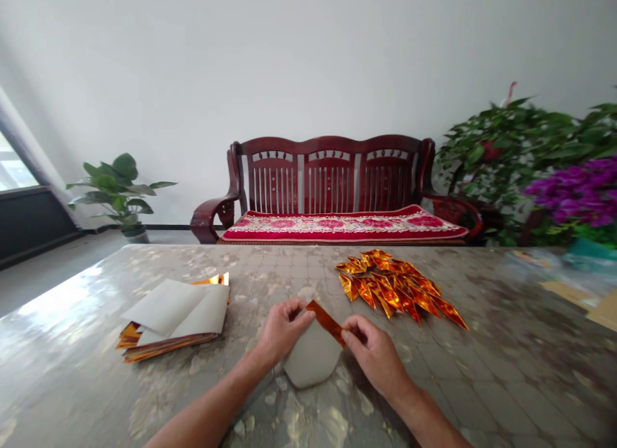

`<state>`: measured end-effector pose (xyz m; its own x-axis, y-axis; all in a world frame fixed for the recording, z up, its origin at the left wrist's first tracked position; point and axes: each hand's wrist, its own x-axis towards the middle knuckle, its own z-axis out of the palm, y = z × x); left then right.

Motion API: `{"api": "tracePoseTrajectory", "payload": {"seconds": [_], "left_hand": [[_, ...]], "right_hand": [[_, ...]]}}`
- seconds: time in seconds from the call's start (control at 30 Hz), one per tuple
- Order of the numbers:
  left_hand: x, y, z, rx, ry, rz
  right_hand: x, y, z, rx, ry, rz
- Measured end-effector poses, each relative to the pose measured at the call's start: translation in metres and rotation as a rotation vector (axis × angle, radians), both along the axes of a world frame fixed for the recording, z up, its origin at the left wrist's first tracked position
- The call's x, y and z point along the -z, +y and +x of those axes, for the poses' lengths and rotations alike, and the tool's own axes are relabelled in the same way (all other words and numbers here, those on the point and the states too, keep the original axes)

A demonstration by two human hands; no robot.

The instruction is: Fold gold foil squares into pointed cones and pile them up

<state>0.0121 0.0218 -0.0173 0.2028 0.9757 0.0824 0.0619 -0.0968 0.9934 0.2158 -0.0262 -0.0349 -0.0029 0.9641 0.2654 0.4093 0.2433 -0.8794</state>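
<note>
— At the near edge of the glossy stone-patterned table top (270,274), what is in hand?

— A narrow orange-gold foil strip (326,322), held between both hands, just above a pale grey pointed paper piece (312,359).

— Grip state?

— Closed on both sides, as a pinch. The left hand (281,329) has its fingertips on the strip's upper end. The right hand (371,358) has its fingers on the lower end, partly hiding it.

— Long axis of the strip?

— Diagonal, running from the left fingertips down and across to the right fingers. Neither hand is clearly nearer, since each holds one end. The grey piece lies on the table between the wrists, its point toward the wearer.

— What lies around it?

— Beyond the right hand, a heap of pointed gold foil pieces (395,284). Left of the hands, a stack of folded grey paper sheets with gold foil edges (173,313). Past the table, a dark red wooden bench (332,171) with a red floral cushion (337,228), and a green potted plant (116,191) by the wall.
</note>
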Motion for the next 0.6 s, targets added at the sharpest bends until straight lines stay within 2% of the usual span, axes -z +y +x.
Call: {"api": "tracePoseTrajectory", "payload": {"seconds": [0.17,0.23,0.4,0.6], "left_hand": [[0.005,-0.002,0.003,-0.078,-0.084,-0.094],[0.006,-0.003,0.003,-0.110,-0.116,-0.127],[0.008,-0.008,0.007,-0.151,-0.165,-0.182],[0.005,-0.014,0.009,-0.112,-0.170,-0.212]], "right_hand": [[0.002,0.004,0.002,0.019,0.329,-0.059],[0.003,0.004,0.001,-0.002,0.394,-0.082],[0.015,0.007,-0.004,-0.019,0.417,-0.069],[0.021,0.009,-0.003,0.048,0.433,-0.052]]}}
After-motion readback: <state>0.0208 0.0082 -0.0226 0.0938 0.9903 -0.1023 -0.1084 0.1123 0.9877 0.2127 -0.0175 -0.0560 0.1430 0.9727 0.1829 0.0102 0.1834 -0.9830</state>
